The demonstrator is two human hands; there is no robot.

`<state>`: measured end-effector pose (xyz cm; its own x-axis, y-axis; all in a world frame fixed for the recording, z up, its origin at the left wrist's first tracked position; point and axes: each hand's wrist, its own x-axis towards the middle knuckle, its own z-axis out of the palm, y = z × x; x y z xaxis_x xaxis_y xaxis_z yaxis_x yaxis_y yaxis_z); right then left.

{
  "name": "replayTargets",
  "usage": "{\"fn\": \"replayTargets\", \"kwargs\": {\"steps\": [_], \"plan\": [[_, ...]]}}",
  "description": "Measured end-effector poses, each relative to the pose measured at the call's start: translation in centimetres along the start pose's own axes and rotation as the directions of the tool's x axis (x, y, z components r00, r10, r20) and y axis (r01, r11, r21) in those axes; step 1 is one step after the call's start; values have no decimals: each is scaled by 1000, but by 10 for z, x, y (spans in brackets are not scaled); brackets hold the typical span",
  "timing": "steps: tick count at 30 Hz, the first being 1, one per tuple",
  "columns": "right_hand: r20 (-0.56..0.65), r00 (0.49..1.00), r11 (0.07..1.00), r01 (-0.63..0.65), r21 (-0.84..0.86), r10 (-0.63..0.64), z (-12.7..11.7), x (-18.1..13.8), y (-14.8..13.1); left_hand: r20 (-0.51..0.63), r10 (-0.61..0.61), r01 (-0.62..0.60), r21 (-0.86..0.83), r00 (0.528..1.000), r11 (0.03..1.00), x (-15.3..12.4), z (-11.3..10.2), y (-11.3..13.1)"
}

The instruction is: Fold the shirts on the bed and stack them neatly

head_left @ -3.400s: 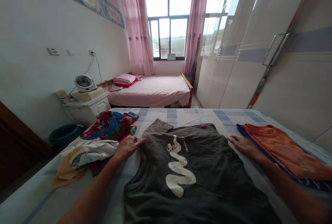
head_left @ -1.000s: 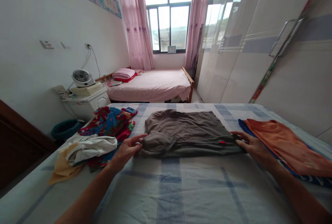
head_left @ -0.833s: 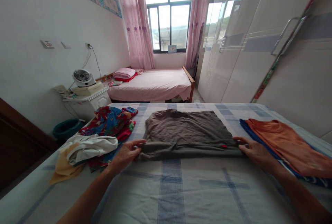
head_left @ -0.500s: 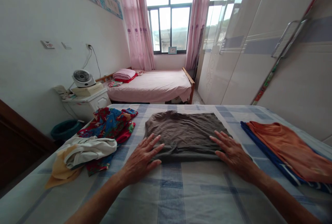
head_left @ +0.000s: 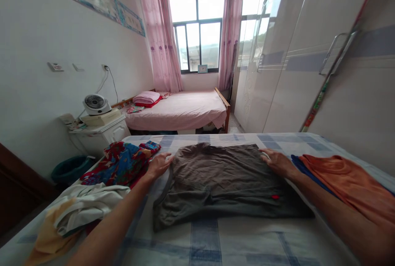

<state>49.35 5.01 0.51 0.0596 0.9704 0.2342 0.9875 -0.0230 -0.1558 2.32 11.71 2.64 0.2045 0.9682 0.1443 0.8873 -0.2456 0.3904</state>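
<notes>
A dark grey T-shirt (head_left: 222,183), folded in half, lies across the checked bed sheet (head_left: 234,245) in front of me. My left hand (head_left: 160,164) is at its far left corner, fingers curled on the edge of the cloth. At the far right corner, my right hand (head_left: 274,161) has its fingers closed on the fabric. Both arms reach forward along the shirt's two sides.
An orange garment (head_left: 348,183) lies on a blue one (head_left: 304,167) to the right. Floral clothes (head_left: 120,163) and a white and yellow heap (head_left: 83,208) lie to the left. Beyond are a nightstand with a fan (head_left: 94,103), a green bin (head_left: 69,169), a pink bed (head_left: 185,109) and a wardrobe (head_left: 308,72).
The spread T-shirt was folded in half away from me. My hands pressed flat on its near edge, then moved out to its far corners.
</notes>
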Motion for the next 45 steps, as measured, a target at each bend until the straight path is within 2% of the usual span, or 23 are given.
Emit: {"fn": "replayTargets", "kwargs": {"steps": [3,6,10,12,17,19,22,25,28,32,36,38,40,41,43,45], "plan": [[-19,1000,999,-25,-23,25,13,35,-2,20,-31,32,-16,999,999,36,11,1],[-25,999,998,-37,-48,36,23,54,-4,5,-74,74,-57,997,996,59,20,4],[-34,998,996,-46,-80,44,28,66,-8,14,-149,149,-153,989,977,75,32,10],[-49,997,994,-59,-94,55,25,68,-11,16,-146,145,-226,989,963,77,35,16],[-158,986,993,-65,-98,49,2,60,-12,-68,-29,-3,-421,997,907,59,17,33],[-220,975,995,-55,-85,35,-9,46,-8,-111,12,-62,-460,994,886,42,6,33],[-286,957,999,34,-29,-40,-15,15,3,-139,125,-175,-442,982,880,9,0,23],[-269,956,992,127,5,-121,-7,-18,15,-40,260,-255,-384,965,887,-26,8,9],[-232,963,990,142,1,-138,2,-39,19,70,313,-261,-400,947,879,-49,19,6],[-287,952,993,115,15,-106,-3,-42,12,4,284,-255,-426,959,868,-51,20,19],[-411,908,996,92,19,-76,-16,-45,9,-88,341,-343,-453,936,823,-51,10,28],[-362,926,993,115,1,-107,-17,-53,12,-36,396,-362,-488,918,794,-55,4,26],[-244,959,988,151,8,-145,-15,-61,16,53,436,-348,-522,898,779,-57,1,21],[-202,969,989,148,25,-140,-14,-63,18,56,420,-331,-526,906,784,-56,0,18],[-194,980,996,67,64,-53,-11,-62,20,-29,300,-278,-471,953,837,-50,0,14],[-223,972,995,-51,90,70,-8,-52,22,-106,154,-180,-305,982,935,-38,4,10]]}}
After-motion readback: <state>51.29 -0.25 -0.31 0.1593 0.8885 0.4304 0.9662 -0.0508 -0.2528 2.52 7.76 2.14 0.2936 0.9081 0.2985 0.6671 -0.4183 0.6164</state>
